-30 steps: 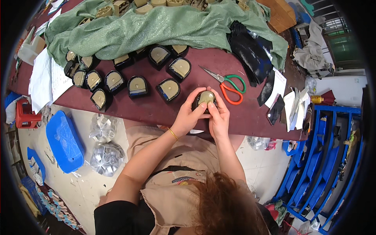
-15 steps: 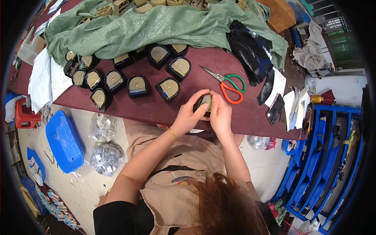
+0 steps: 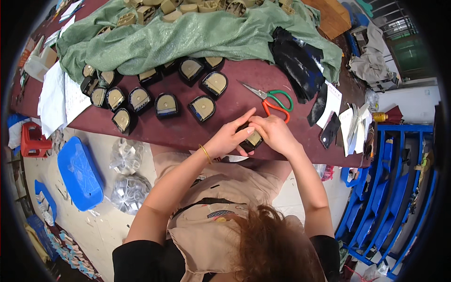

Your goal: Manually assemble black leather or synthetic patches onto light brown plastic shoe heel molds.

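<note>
Both of your hands are closing around one black, D-shaped heel piece with a tan face (image 3: 253,139), holding it just above the near edge of the dark red table (image 3: 188,134). Your left hand (image 3: 229,139) is curling around its left side with the forefinger stretching over the top, and your right hand (image 3: 275,134) is gripping its right side, fingers bent and pressing on it. Just what the fingertips are doing to the face is hidden from this view.

About a dozen similar pieces (image 3: 167,104) are lying face up in loose rows to the left of the one you are holding, so, judging by them, a good part of the batch is looking finished. Beyond those rows, a green cloth (image 3: 188,42) is covering the far side of the table, and plain tan blocks (image 3: 188,7) are sitting on top of it, seemingly waiting their turn.

Scissors with one green and one orange handle (image 3: 272,99) are lying just beyond your right hand, blades pointing left. Black sheet scraps (image 3: 298,63) are piling up further right of them, with white papers (image 3: 354,124) near the table's right end. Nothing is standing between your hands and the rows.
</note>
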{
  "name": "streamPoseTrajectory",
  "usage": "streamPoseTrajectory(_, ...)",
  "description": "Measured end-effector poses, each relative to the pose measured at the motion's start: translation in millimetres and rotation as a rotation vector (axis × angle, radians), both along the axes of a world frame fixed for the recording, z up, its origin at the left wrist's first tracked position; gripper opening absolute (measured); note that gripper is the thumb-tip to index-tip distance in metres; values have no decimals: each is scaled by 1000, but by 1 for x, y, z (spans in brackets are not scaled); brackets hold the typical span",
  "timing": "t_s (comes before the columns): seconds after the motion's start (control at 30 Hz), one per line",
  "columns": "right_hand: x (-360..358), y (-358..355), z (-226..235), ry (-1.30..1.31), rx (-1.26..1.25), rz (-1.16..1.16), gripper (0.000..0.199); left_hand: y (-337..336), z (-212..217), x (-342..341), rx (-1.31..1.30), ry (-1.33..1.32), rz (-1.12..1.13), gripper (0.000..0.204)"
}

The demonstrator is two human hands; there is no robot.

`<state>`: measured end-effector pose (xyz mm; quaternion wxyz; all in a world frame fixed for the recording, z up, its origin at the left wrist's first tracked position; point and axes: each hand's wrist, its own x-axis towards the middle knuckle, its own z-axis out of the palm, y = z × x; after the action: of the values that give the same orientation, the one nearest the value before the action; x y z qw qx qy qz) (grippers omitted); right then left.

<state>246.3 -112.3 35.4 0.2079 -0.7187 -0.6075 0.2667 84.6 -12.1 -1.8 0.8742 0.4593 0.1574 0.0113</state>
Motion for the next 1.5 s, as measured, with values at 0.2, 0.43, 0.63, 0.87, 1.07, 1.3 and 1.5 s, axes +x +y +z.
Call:
streamPoseTrajectory(0.2,-29,-26,-28,421,193,-285,80,4,-29,-5,537,40,241,39)
streamPoseTrajectory(0.43,-35,-34,-60,8,333,-288,71,56,23,22,1324,-79,61,18)
streamPoseTrajectory(0.63,-35,-34,-58,22,314,-322,70,43,20,24,1370,55,0,12)
streamPoseTrajectory(0.87,-33,-35,-46,0,258,-313,71,-7,-19,-18,957,63,315,56)
streamPoseTrajectory(1.07,3,10,10,-107,344,39,33,-1,-6,-26,1186,-89,390,77)
streamPoseTrajectory(1.3,-2,42,18,-394,121,448,11,-2,-18,-22,1186,33,277,62)
streamPoseTrajectory(1.5,-13,15,3,273,-181,-190,30,-3,-16,-23,1217,18,327,62)
